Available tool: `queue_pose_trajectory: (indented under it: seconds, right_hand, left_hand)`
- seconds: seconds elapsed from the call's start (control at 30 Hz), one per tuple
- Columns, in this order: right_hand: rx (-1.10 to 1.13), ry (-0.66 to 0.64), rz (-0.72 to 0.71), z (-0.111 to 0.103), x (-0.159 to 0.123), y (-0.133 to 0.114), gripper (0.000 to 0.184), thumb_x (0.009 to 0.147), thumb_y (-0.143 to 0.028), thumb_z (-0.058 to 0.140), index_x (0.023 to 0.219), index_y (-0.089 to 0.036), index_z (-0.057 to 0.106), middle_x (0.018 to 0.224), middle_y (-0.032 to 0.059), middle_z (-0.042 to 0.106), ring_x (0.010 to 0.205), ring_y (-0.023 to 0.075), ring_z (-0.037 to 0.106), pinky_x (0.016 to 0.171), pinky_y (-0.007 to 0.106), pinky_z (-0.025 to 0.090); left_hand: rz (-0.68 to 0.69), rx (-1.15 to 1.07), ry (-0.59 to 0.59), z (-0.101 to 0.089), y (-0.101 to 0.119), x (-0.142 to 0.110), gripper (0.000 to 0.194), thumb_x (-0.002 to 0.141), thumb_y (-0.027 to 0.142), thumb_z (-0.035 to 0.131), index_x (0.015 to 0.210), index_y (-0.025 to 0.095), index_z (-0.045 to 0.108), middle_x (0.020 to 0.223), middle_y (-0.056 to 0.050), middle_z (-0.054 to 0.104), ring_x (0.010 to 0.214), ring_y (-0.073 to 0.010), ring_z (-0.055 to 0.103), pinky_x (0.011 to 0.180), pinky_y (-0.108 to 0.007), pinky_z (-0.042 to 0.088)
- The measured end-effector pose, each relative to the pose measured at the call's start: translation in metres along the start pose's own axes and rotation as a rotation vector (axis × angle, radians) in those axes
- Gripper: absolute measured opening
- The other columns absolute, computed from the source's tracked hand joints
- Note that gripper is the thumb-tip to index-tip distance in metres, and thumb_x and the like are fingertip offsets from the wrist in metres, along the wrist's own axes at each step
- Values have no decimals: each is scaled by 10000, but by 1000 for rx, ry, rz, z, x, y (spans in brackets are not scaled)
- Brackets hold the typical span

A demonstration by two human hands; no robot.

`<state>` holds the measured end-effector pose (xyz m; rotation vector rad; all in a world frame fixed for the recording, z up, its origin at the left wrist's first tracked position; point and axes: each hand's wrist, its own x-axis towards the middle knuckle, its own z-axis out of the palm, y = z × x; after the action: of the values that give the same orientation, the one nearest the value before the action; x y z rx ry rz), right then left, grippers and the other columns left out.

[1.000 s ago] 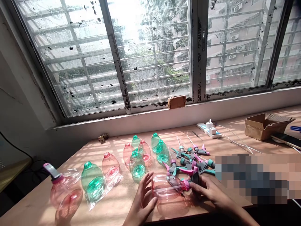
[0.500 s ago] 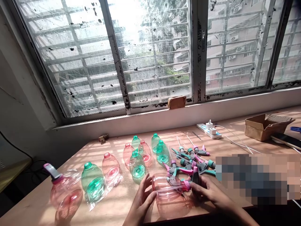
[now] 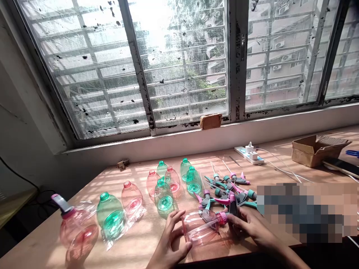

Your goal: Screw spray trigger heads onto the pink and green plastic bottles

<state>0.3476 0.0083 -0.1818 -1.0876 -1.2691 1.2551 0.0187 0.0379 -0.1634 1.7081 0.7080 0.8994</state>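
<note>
A clear pink spray bottle [image 3: 200,226] lies on its side above the table's front edge, its neck pointing right. My left hand [image 3: 172,239] grips its base, thumb below and fingers above. My right hand [image 3: 248,224] is closed around the dark and pink trigger sprayer [image 3: 232,204], whose pink collar meets the bottle's neck. Inside the bottle runs the sprayer's thin clear tube. How tightly the collar sits on the neck I cannot tell. Just beyond the bottle lies a pile of loose trigger sprayers [image 3: 221,192] in pink, green and grey.
Several open green bottles [image 3: 164,201] and pink bottles [image 3: 132,196] stand on the wooden table. At left is a pink bottle [image 3: 74,228] with a sprayer fitted. Plastic film [image 3: 130,220] lies nearby. Farther back are a power strip [image 3: 249,155] and a cardboard box [image 3: 315,151].
The bottle has rolled slightly between my hands, and its base end has dipped a little. My left thumb has moved lower and right. My right hand still holds the sprayer.
</note>
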Motion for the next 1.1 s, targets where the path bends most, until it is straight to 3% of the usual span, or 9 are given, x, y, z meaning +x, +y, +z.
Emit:
queue_pose_trajectory:
  seconds: [0.23,0.33,0.47,0.63,0.73,0.83,0.97,1.03,1.1]
  right_hand:
    - [16,12,-8,-2,1,2,565,838,-728,754,940,-179,669,701,-12,630,602,143,532,554,261,384]
    - [28,-1,-18,-2,0,2,540,847,-693,774,970,-177,669,700,-17,629,610,138,529,561,255,381]
    - [55,2,-21,-1,0,-1,538,843,-681,788,985,-176,671,699,-24,618,608,128,519,552,245,371]
    - [51,7,-32,-1,1,-2,529,844,-681,788,971,-181,670,698,-23,627,606,133,535,558,253,386]
    - [58,0,-25,0,1,-2,527,850,-678,783,972,-179,662,692,-23,633,597,133,541,552,253,385]
    - [55,-13,-17,0,0,-1,528,858,-687,767,957,-184,639,673,-25,637,566,130,542,535,251,382]
    - [46,-22,-11,0,0,-4,537,852,-696,767,945,-184,634,681,-17,653,577,134,555,546,253,393]
    - [42,-22,-8,0,0,-5,536,848,-695,771,935,-183,637,690,-12,659,594,135,556,557,253,393]
    - [39,-12,-2,-1,0,-5,537,847,-700,768,917,-186,631,686,-12,660,597,135,552,558,253,388]
  left_hand:
    - [-86,-178,-29,6,18,0,618,970,527,722,1516,362,485,1570,-109,553,1375,-361,619,1159,-520,477]
    - [-71,-195,-8,5,17,2,612,952,480,764,1496,375,504,1603,-105,516,1391,-359,605,1158,-523,482]
    - [-5,-165,0,4,11,2,777,882,424,856,1544,421,449,1658,-87,436,1502,-361,488,1222,-518,427]
    - [3,-119,34,6,4,0,1025,742,437,964,1594,401,396,1675,-114,391,1446,-372,539,1233,-511,413]
    - [-33,-87,79,5,-1,-1,1145,680,475,990,1626,384,349,1690,-126,361,1396,-375,563,1183,-487,469]
    - [-94,-21,81,2,-10,2,1089,703,499,964,1613,328,392,1673,-155,383,1310,-382,608,1128,-500,511]
    - [-64,-70,81,1,-20,5,1077,654,472,997,1569,314,453,1620,-169,449,1240,-371,649,1127,-516,503]
    - [-46,-125,59,2,-17,5,1105,617,452,1021,1562,328,463,1580,-162,491,1224,-367,662,1110,-507,515]
    - [-50,-145,32,3,-7,5,985,703,513,964,1547,332,489,1562,-149,512,1253,-365,656,1123,-505,502]
